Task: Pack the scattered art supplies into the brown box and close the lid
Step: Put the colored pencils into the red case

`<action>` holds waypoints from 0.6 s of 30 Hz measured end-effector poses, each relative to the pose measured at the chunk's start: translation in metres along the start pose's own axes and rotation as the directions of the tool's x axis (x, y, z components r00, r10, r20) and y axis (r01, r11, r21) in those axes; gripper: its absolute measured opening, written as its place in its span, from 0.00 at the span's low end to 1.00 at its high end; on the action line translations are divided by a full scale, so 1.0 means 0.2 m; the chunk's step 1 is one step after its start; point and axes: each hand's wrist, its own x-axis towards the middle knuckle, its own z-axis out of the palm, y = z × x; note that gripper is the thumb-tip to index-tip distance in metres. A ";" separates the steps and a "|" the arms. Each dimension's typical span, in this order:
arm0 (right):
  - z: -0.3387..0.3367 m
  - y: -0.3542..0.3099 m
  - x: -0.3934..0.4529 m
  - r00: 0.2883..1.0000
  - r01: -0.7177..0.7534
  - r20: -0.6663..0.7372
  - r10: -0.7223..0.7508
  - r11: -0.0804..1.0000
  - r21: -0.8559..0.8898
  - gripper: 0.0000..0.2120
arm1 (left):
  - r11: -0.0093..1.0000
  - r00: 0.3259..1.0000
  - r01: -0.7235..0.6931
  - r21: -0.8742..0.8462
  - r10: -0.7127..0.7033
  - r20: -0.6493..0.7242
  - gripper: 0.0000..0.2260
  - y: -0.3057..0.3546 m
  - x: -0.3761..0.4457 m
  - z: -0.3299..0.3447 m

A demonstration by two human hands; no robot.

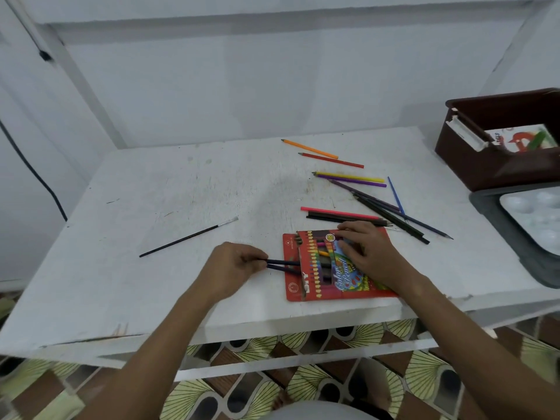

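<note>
A red colour-pencil pack [318, 283] lies flat near the table's front edge. My left hand [233, 268] pinches two dark blue pencils [283, 266] whose far ends sit inside the pack's open left end. On top of the pack my right hand [368, 253] presses down with spread fingers. Several loose coloured pencils [351, 178] lie scattered behind the pack. A thin black paintbrush [188, 237] lies to the left. The brown box [472, 159] stands open at the back right with a printed booklet [527, 139] inside.
A white paint palette [533, 216] rests on a grey lid [497, 213] at the right edge, in front of the box. The white table [151, 183] ends just below my hands, with patterned floor tiles beneath. A black cable hangs at the left wall.
</note>
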 end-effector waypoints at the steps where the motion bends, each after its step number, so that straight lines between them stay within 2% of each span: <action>1: 0.00 0.00 0.00 1.000 0.005 -0.011 -0.005 1.000 0.001 0.15 | 0.997 0.999 -0.048 0.063 0.048 0.010 0.07 0.02 0.01 0.03; 6: -0.01 -0.01 -0.04 0.996 0.020 -0.091 -0.024 0.999 -0.049 0.12 | 0.930 0.962 -0.271 0.247 0.272 0.031 0.11 0.04 0.04 0.11; 9: -0.03 0.02 -0.08 0.994 0.001 -0.111 -0.009 0.997 -0.075 0.12 | 0.921 0.959 -0.279 0.271 0.281 0.034 0.16 0.00 0.03 0.09; 13: -0.04 0.06 -0.11 0.994 -0.023 -0.104 0.017 0.998 -0.063 0.14 | 0.886 0.941 -0.338 0.316 0.323 0.102 0.11 0.01 0.04 0.06; 18: -0.04 0.07 -0.12 0.994 -0.030 -0.104 0.026 0.999 -0.041 0.15 | 0.892 0.930 -0.360 0.273 0.319 0.183 0.12 0.11 0.09 0.15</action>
